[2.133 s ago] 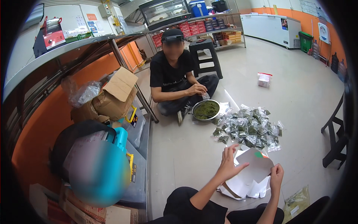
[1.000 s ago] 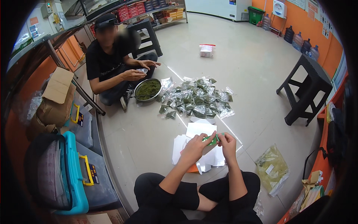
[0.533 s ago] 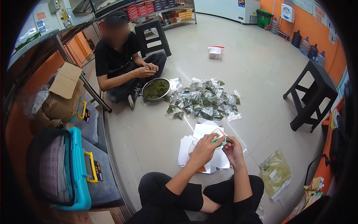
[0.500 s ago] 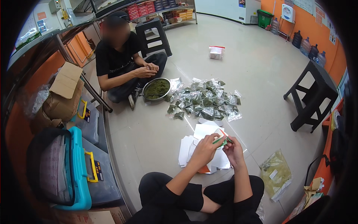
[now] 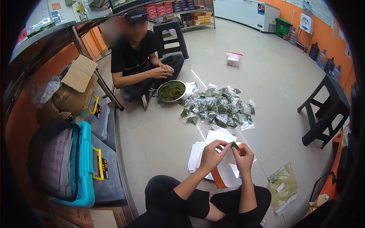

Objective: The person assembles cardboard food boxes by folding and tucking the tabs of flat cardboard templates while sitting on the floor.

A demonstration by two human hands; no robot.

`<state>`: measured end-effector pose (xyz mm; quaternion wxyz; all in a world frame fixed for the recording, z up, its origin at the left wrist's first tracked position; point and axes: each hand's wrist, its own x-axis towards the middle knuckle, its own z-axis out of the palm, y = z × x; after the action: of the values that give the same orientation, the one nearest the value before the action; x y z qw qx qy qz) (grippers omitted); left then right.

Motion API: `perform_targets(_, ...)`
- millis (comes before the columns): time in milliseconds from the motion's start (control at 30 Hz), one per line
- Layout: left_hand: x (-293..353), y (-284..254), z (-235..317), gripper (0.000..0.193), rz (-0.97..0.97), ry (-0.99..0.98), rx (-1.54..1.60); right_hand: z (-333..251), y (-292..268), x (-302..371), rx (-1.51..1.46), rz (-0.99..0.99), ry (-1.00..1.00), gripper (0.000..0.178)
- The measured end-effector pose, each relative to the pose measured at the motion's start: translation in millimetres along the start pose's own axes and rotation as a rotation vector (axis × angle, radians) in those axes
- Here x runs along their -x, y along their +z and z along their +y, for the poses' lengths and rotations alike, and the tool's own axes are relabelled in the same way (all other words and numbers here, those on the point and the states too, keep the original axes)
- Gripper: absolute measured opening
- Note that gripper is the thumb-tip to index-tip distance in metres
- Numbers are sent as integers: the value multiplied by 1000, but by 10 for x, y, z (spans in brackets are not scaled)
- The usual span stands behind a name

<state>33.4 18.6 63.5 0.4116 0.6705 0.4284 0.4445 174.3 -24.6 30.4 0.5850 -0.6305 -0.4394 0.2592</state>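
A small paperboard carton [image 5: 227,173], orange outside and white inside, is held up above a pile of white paperboard sheets [image 5: 195,154]. At its far end a green flap [image 5: 235,145] shows between my hands. My left hand [image 5: 213,155] is closed, thumb and fingers pinching the far left corner of the carton. On the other side my right hand [image 5: 243,156] is closed around the green flap. The carton's body hangs toward my lap between my forearms, its white inner face showing. My fingers hide part of the far end.
Beyond the sheets lies a heap of small clear bags with green contents [image 5: 220,104]. A metal bowl of green powder [image 5: 172,91] stands beside a seated person [image 5: 146,68] with hands together. A black stool [image 5: 327,110] and yellowish plastic bag [image 5: 283,186] are right; lidded bins [image 5: 104,174] left.
The carton now hangs lower toward my lap, showing more of its orange side and white inside. My right hand has moved up to the green flap. The whole view has shifted slightly.
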Motion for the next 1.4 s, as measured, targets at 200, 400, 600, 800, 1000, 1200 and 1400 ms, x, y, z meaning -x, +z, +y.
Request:
perform_targets(200,33,37,-12,16,-63,-13,4,-23,56,46,51,112,-121,13)
perform_targets(400,12,53,33,15,-53,23,31,-112,59,85,-19,61,-155,8)
perform_targets(600,-18,-52,48,12,-80,26,45,-105,59,80,-1,-4,-120,9)
perform_targets(800,28,33,171,11,-124,59,99,-25,3,39,-463,81,226,10)
perform_targets(1000,-10,-26,126,8,-9,226,1,-66,-4,49,-61,191,-220,16)
perform_targets(1200,45,35,158,9,-76,206,-14,-69,-50,67,109,245,-204,28)
perform_targets(1400,95,63,79,10,-94,148,17,-125,36,136,68,185,-260,19)
